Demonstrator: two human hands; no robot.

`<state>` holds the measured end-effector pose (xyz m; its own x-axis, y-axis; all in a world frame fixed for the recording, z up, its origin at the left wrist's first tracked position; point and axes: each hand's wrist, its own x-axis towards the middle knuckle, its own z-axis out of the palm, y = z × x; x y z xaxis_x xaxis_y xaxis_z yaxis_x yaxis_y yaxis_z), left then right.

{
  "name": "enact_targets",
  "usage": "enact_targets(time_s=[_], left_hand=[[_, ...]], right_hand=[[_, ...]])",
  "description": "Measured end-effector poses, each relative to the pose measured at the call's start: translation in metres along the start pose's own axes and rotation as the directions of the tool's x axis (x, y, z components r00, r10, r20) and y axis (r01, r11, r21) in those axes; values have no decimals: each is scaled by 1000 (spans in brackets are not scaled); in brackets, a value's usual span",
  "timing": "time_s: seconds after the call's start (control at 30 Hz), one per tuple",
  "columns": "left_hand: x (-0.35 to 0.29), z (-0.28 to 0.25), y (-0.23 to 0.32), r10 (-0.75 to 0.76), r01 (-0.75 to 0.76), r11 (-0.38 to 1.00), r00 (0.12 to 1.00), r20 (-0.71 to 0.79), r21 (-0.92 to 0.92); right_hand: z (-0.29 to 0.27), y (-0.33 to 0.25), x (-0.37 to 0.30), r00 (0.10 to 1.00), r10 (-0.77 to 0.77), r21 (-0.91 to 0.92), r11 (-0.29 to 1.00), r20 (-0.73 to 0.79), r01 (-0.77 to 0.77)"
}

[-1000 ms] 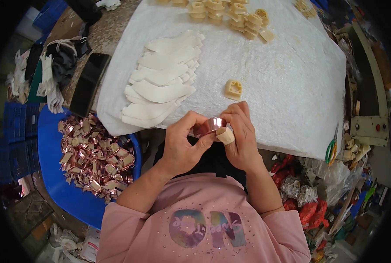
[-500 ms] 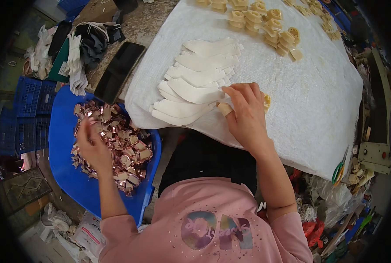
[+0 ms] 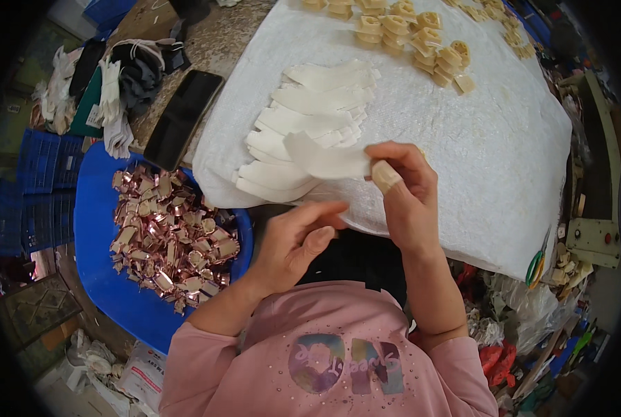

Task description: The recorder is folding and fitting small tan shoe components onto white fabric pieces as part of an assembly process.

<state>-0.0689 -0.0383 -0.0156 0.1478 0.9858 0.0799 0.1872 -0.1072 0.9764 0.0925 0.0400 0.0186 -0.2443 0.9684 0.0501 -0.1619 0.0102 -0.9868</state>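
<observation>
My right hand (image 3: 411,191) pinches a white curved strip (image 3: 324,156) by its right end, with a beige wrap around the thumb. The strip is raised over a fanned row of similar white strips (image 3: 310,121) lying on the white-covered work surface (image 3: 505,160). Below and left of it, my left hand (image 3: 293,243) is closed, its fingers curled towards the thumb. Whatever may be between those fingers is hidden. To the left of that hand, shiny pinkish-copper and beige pieces (image 3: 175,236) are heaped in a blue tub (image 3: 109,292).
Cream-coloured moulded pieces (image 3: 422,42) stand in stacks at the far side. A black phone (image 3: 183,118) lies at the left, with gloves (image 3: 116,104) beyond it. Green-handled scissors (image 3: 535,267) hang at the right edge. Blue crates (image 3: 46,187) stand at far left.
My left hand has come out of the tub and moved right, near my right hand. My right hand has lifted one white strip off the row.
</observation>
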Motion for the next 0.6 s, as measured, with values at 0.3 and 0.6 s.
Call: enact_targets(time_s=[0.3, 0.6], left_hand=[[42, 45, 5, -292, 198, 554, 956, 34, -808], [56, 60, 14, -337, 210, 526, 941, 24, -824]], right_hand=[[-91, 2, -14, 972, -27, -304, 948, 233, 100], [-105, 37, 3, 907, -388, -804, 481, 162, 349]])
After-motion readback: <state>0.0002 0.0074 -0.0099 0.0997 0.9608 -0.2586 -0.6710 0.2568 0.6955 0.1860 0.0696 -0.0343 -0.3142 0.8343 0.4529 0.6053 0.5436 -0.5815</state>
